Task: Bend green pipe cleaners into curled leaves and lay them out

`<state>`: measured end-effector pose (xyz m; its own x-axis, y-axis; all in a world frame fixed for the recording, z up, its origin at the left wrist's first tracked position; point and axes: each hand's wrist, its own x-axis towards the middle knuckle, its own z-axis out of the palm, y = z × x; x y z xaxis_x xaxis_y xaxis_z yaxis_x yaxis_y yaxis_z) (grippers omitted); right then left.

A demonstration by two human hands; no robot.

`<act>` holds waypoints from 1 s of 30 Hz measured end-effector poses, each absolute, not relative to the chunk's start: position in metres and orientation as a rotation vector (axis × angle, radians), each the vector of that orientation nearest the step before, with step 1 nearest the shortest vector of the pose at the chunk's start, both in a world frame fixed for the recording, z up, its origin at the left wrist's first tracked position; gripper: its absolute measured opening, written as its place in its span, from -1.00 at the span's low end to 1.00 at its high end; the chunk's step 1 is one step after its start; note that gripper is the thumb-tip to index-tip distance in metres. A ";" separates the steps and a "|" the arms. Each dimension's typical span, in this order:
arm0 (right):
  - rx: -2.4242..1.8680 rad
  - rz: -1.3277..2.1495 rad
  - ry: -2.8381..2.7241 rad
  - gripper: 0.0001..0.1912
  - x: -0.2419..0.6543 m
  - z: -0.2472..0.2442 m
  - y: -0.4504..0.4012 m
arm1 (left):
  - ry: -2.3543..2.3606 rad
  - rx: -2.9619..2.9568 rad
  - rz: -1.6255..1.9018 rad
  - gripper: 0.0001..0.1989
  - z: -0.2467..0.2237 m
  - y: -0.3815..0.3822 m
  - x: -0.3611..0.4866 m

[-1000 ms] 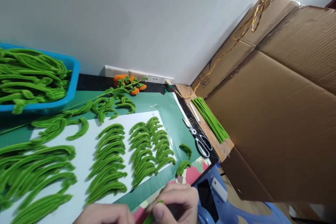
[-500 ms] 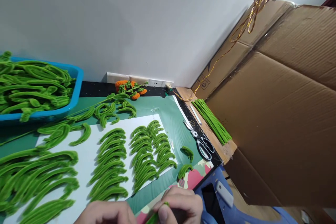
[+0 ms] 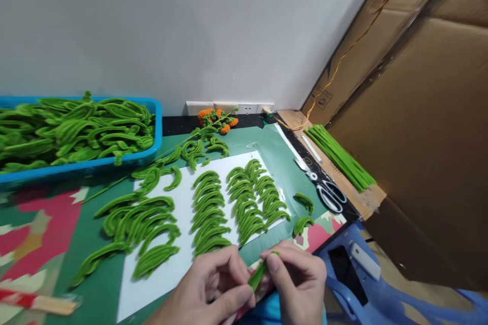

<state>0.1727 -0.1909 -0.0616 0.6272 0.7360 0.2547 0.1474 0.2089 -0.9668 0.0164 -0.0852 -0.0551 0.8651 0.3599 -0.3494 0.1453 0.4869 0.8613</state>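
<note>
A small green pipe-cleaner leaf (image 3: 258,275) spans the gap between my hands at the table's front edge. My right hand (image 3: 299,277) pinches its upper tip between thumb and forefinger. At the lower end, my left hand (image 3: 211,287) has its thumb and fingertips closed on the leaf. Beyond the hands, curved fuzzy leaves (image 3: 209,208) lie in columns on a white sheet (image 3: 179,259). Two loose curved leaves (image 3: 304,224) rest right of the sheet, near my right hand.
A blue basket (image 3: 158,127) heaped with green leaves stands at the back left. Scissors (image 3: 330,194) and a bundle of green stems (image 3: 341,157) lie on the right. Behind them rises a cardboard sheet (image 3: 427,152). A stem with orange flowers (image 3: 224,128) lies by the wall.
My view has swung left and down, so more of the basket, table and both hands shows. Both hands stay at the green leaf, which now shows more fully between them.
</note>
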 end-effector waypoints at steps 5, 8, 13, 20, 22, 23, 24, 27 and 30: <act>-1.371 0.476 -0.828 -0.81 0.172 -0.048 -0.195 | 0.558 1.100 0.133 -0.57 -0.037 -0.085 0.018; -1.381 0.473 -0.868 -0.78 0.170 -0.042 -0.194 | 0.582 1.117 0.151 -0.52 -0.034 -0.088 0.017; -1.411 0.472 -0.865 -0.69 0.172 -0.038 -0.192 | 0.596 1.208 0.157 -0.55 -0.034 -0.088 0.013; -1.466 0.628 -0.890 -0.60 0.196 -0.028 -0.202 | 0.635 1.362 0.244 -0.68 -0.028 -0.084 0.014; -1.471 0.686 -0.900 -0.56 0.200 -0.026 -0.204 | 0.618 1.377 0.257 -0.68 -0.029 -0.085 0.014; -1.472 0.702 -0.899 -0.55 0.201 -0.026 -0.204 | 0.620 1.374 0.263 -0.69 -0.030 -0.085 0.014; -1.467 0.713 -0.888 -0.55 0.201 -0.027 -0.204 | 0.628 1.363 0.272 -0.72 -0.032 -0.085 0.014; -1.381 0.789 -0.754 -0.60 0.197 -0.030 -0.202 | 0.639 1.288 0.333 -0.81 -0.037 -0.086 0.014; -1.264 0.856 -0.617 -0.67 0.190 -0.034 -0.199 | 0.607 1.190 0.416 -0.70 -0.039 -0.086 0.015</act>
